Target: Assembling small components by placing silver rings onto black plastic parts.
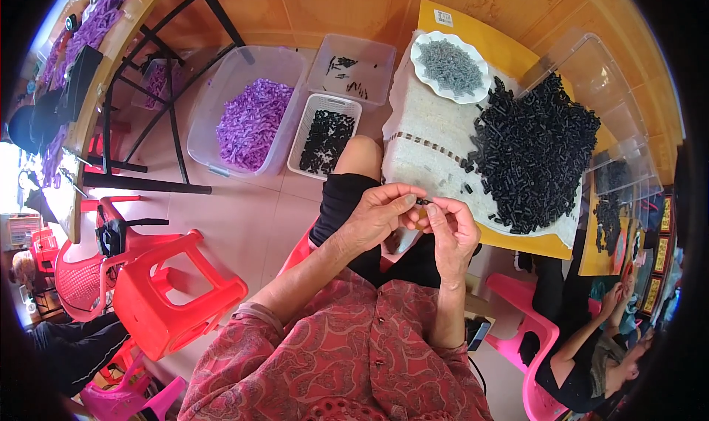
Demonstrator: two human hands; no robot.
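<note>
My left hand (382,216) and my right hand (452,233) meet above my lap, fingertips pinched together. Between them is a small black cylindrical piece (422,202), mostly covered by the fingers. Both hands seem to grip it, one from each side. Just beyond my right hand lies a white cloth (432,118) on a yellow-topped table. A large heap of small black tubular pieces (535,155) rests on that cloth. A white scalloped plate (419,72) of small grey translucent pieces (452,65) stands at the table's far left corner.
On the floor to the left are a clear bin (199,144) of purple pieces, a white basket (294,162) of black pieces and a clear tray (384,44). A red stool (151,310) stands at left. Another person (583,362) sits at lower right by a pink chair (543,325).
</note>
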